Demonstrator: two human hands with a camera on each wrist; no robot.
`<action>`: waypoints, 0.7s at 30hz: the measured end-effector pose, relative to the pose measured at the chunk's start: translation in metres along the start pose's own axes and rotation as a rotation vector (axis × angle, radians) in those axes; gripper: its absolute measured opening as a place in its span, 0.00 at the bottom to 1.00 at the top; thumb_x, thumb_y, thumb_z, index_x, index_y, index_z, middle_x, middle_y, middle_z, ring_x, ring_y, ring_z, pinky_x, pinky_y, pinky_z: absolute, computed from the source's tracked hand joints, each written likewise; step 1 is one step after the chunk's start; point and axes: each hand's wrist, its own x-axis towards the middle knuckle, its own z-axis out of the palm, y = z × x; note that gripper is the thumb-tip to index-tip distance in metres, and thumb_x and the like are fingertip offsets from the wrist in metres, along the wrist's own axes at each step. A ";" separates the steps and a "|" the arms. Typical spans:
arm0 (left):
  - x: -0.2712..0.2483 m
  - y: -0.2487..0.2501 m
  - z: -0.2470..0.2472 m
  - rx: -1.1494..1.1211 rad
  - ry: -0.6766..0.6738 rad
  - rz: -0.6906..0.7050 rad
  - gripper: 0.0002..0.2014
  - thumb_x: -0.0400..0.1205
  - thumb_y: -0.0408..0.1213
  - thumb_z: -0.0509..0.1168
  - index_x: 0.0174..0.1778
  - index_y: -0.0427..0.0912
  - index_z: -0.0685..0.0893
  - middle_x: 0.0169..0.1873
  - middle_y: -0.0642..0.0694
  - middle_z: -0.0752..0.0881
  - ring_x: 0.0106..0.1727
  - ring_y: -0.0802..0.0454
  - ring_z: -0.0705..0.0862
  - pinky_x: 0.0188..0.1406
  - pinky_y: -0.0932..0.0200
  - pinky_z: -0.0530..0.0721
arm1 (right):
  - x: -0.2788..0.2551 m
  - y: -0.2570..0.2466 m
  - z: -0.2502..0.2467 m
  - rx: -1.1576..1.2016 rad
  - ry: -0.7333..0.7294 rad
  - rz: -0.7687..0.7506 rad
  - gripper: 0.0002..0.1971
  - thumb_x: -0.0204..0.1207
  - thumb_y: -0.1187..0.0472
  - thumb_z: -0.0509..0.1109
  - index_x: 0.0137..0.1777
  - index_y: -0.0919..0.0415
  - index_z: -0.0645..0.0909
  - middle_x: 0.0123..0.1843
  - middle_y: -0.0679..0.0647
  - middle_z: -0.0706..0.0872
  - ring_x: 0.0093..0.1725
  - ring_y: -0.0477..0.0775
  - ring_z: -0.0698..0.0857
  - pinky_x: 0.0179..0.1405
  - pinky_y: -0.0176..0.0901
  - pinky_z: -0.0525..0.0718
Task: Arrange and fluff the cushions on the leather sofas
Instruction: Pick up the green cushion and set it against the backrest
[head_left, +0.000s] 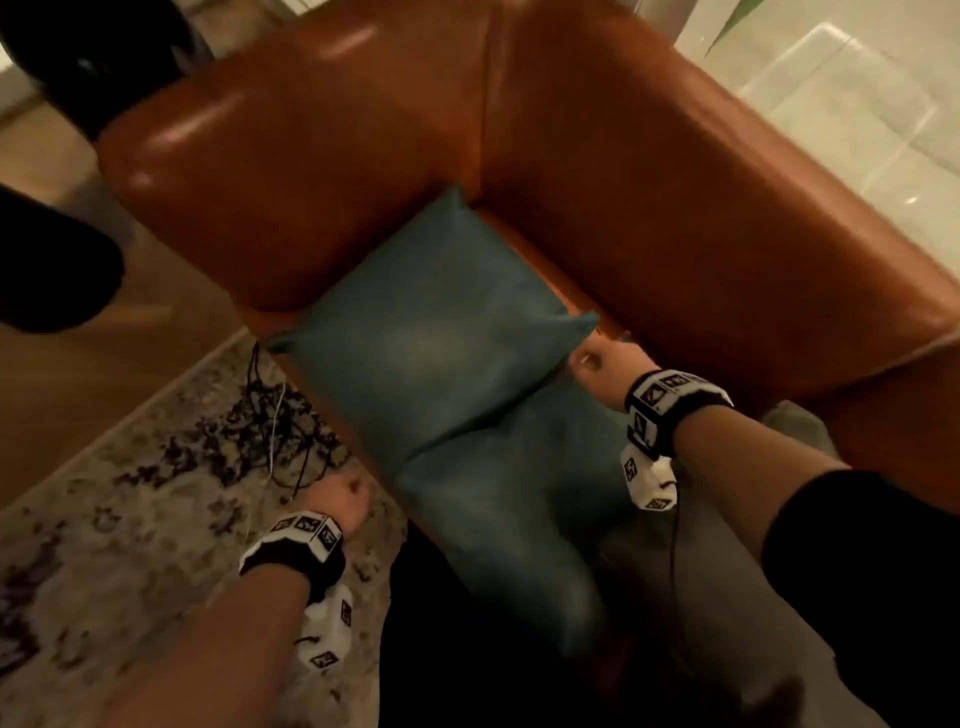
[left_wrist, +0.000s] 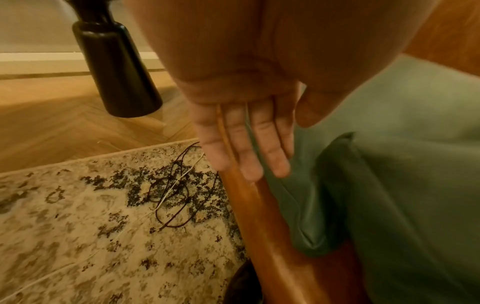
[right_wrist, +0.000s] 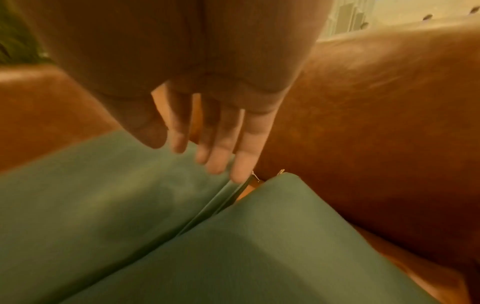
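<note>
Head view: two teal square fabric cushions overlap on the tan leather sofa; left hand and right hand flank them, fingers straight, holding nothing

Herringbone wood floor, mottled rug with tangled cables.

Near cushion: lower end lost in dark at head view's bottom. Right hand: fingertips motion-blurred in wrist view; contact with far cushion unclear. Left hand: fingers hidden behind knuckles in head view. Sofa: cut by top, right edges. Black object at left edge: unidentifiable.
</note>
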 end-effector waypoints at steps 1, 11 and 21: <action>0.013 0.000 0.001 0.004 0.004 -0.014 0.20 0.88 0.46 0.51 0.62 0.38 0.84 0.62 0.35 0.85 0.61 0.37 0.83 0.58 0.53 0.79 | 0.025 -0.006 0.007 -0.011 -0.019 0.041 0.22 0.80 0.55 0.66 0.74 0.56 0.74 0.71 0.62 0.77 0.67 0.65 0.79 0.61 0.47 0.77; 0.044 -0.008 0.011 -0.684 -0.206 0.021 0.34 0.85 0.55 0.57 0.84 0.57 0.48 0.78 0.56 0.68 0.77 0.55 0.69 0.74 0.66 0.64 | 0.124 -0.037 0.008 -0.150 -0.088 0.174 0.22 0.82 0.41 0.61 0.74 0.42 0.68 0.80 0.57 0.63 0.78 0.70 0.63 0.73 0.75 0.64; 0.012 0.002 -0.144 -1.238 0.300 0.103 0.46 0.77 0.37 0.73 0.84 0.61 0.53 0.76 0.53 0.68 0.69 0.50 0.76 0.65 0.51 0.78 | 0.123 -0.156 -0.101 0.267 0.219 -0.002 0.13 0.84 0.44 0.59 0.56 0.52 0.75 0.54 0.55 0.80 0.50 0.60 0.80 0.46 0.51 0.79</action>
